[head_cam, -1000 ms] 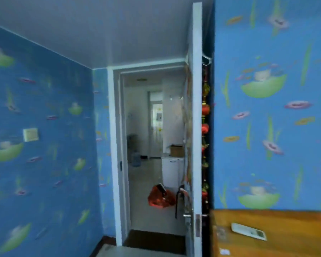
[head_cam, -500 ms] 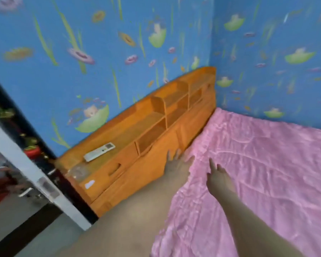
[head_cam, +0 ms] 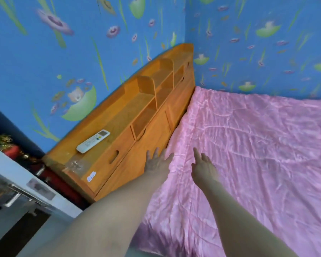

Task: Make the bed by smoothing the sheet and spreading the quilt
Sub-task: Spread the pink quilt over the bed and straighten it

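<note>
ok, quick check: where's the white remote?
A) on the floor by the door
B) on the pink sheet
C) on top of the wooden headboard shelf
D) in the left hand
C: the white remote lies on the wooden headboard shelf, apart from both open hands at the pink sheet.

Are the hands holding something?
No. The left hand and right hand are open with fingers spread, lying on the pink sheet near the wooden headboard.

Both forearms are bare, no sleeves showing, and the left hand (head_cam: 157, 163) and right hand (head_cam: 204, 168) wear nothing.
</note>
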Motion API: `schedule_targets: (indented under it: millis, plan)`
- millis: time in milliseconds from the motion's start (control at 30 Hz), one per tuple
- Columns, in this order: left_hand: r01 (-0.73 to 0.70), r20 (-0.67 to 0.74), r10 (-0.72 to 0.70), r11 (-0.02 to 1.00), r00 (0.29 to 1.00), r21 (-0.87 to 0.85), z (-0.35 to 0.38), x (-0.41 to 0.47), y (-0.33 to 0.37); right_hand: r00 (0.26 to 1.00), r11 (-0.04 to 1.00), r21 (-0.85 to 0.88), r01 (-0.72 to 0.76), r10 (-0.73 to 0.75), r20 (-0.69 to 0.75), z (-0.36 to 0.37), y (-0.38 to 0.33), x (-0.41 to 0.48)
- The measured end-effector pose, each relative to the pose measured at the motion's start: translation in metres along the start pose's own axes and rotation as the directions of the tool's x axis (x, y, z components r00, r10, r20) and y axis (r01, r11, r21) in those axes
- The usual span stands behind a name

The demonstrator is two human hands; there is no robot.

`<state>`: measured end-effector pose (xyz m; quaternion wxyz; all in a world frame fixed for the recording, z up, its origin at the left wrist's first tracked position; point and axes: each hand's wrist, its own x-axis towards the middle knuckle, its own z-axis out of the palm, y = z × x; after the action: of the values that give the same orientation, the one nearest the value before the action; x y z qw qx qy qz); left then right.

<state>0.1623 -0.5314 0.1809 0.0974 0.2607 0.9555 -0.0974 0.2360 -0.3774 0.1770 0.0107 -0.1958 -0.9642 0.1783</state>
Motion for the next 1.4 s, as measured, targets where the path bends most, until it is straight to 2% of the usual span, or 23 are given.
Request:
schedule_targets:
  millis: [133, 233, 333, 433, 700, 767, 900, 967, 1067, 1100, 1200, 1267, 1333, 1400]
  plan:
    - [0.044, 0.152, -0.048, 0.999, 0.987, 0.027, 0.054, 0.002, -0.013, 0.997, 0.999, -0.011, 0.045, -0.045, 0.056, 0.063, 0.012, -0.002]
    - [-0.012, 0.254, -0.006, 0.998, 0.967, 0.07, 0.11, 0.015, -0.009, 0.99, 0.999, -0.002, 0.042, -0.041, 0.133, 0.132, 0.028, -0.013]
    - [-0.126, 0.347, 0.077, 0.985, 0.935, 0.121, 0.172, 0.033, -0.002, 0.972, 1.0, 0.011, 0.003, -0.005, 0.235, 0.199, 0.041, -0.022]
    - [-0.214, 0.379, 0.131, 0.959, 0.916, 0.185, 0.212, 0.048, -0.004, 0.969, 0.999, 0.025, -0.02, 0.013, 0.245, 0.241, 0.049, -0.025]
    - [-0.344, 0.435, 0.245, 0.925, 0.867, 0.164, 0.326, 0.068, -0.027, 0.936, 0.994, 0.011, -0.105, 0.095, 0.339, 0.37, 0.037, -0.027]
    - [-0.38, 0.42, 0.276, 0.906, 0.864, 0.187, 0.345, 0.07, -0.029, 0.923, 0.997, -0.048, -0.068, 0.081, 0.376, 0.388, 0.03, -0.028]
    - [-0.405, 0.415, 0.301, 0.895, 0.858, 0.189, 0.353, 0.088, -0.026, 0.944, 0.991, -0.13, -0.025, 0.067, 0.324, 0.411, 0.026, -0.01]
    - [-0.45, 0.472, 0.309, 0.865, 0.826, 0.222, 0.351, 0.092, -0.027, 0.924, 0.995, -0.102, 0.012, 0.028, 0.381, 0.411, 0.019, -0.003]
    - [-0.502, 0.619, 0.25, 0.821, 0.745, 0.272, 0.351, 0.085, -0.035, 0.869, 0.99, -0.033, 0.138, -0.105, 0.483, 0.408, -0.003, -0.013]
    - [-0.498, 0.63, 0.236, 0.822, 0.74, 0.277, 0.351, 0.082, -0.038, 0.853, 0.986, -0.033, 0.162, -0.123, 0.507, 0.408, -0.008, -0.02]
    - [-0.488, 0.601, 0.261, 0.837, 0.755, 0.249, 0.346, 0.08, -0.045, 0.875, 0.998, 0.011, 0.063, -0.061, 0.481, 0.408, -0.004, -0.027]
    - [-0.462, 0.564, 0.275, 0.859, 0.779, 0.22, 0.34, 0.086, -0.048, 0.921, 0.997, 0.067, 0.026, -0.05, 0.386, 0.405, 0.004, -0.027]
    - [-0.355, 0.483, 0.233, 0.918, 0.844, 0.176, 0.335, 0.096, -0.051, 0.954, 0.997, 0.077, 0.013, -0.036, 0.296, 0.404, 0.011, -0.029]
    - [-0.238, 0.393, 0.152, 0.954, 0.907, 0.181, 0.329, 0.103, -0.057, 0.963, 0.997, 0.083, 0.005, -0.027, 0.268, 0.407, 0.015, -0.029]
